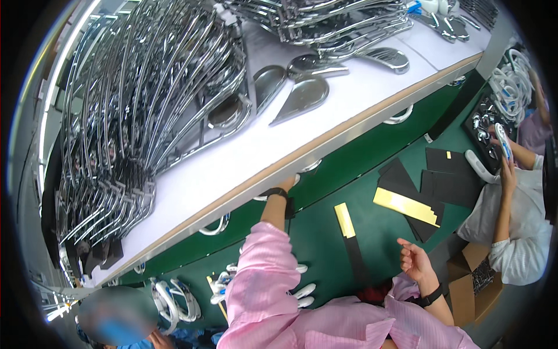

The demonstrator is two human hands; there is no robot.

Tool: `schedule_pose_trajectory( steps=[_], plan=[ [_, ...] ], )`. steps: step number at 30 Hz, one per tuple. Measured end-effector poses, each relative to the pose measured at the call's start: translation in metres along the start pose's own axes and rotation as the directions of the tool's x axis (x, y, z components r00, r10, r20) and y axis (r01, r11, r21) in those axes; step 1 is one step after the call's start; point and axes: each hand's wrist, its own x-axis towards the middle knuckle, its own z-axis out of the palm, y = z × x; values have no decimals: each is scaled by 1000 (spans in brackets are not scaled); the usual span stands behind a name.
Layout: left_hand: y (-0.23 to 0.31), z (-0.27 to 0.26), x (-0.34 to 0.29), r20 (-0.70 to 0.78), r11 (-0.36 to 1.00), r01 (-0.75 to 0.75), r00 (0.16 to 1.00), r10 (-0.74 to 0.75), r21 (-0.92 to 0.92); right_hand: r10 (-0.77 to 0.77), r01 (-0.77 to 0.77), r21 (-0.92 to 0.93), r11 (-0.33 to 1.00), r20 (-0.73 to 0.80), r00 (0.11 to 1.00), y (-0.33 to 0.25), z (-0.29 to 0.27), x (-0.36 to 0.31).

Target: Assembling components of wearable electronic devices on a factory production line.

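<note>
My left arm, in a pink sleeve with a dark wristband, stretches forward to the raised shelf's front edge. There my left hand (287, 184) is at a white curved part (297, 179); the shelf edge hides most of its fingers, so its grip does not show. My right hand (414, 263) hovers above the green work surface with fingers loosely bent and apart, nothing in them. Beyond it lies a stack of yellow strips (401, 205) on black flat sheets (427, 228). Another yellow strip (344, 220) rests on a narrow black piece (354, 259) between my arms.
Above, the white shelf (197, 180) carries dense rows of chrome tubes (145, 87) and loose chrome pieces (305, 96). At right, a co-worker (517, 203) holds a white part beside a cardboard box (465, 294). Another person (119, 314) is at lower left, near white looped parts (174, 299).
</note>
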Motion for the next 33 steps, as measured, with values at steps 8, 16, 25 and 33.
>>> schedule_pose_trajectory(
  steps=[8, 16, 25, 33],
  plan=[
    [113, -108, 14, 307, 908, -415, 873, 378, 61, -306, 310, -572, 760, 106, 946, -23, 30, -19],
    [244, -241, -164, 273, 709, -28, 912, 308, -705, -131, 573, -212, -792, 975, 179, -44, 159, -64],
    [216, -167, -286, 442, 458, 330, 882, 163, -826, -88, 710, -583, -395, 793, 603, 3, 81, -7],
    [226, -186, -301, 651, 562, 525, 759, 32, -639, -36, 731, -414, -542, 881, 473, 31, 72, 6]
  ],
)
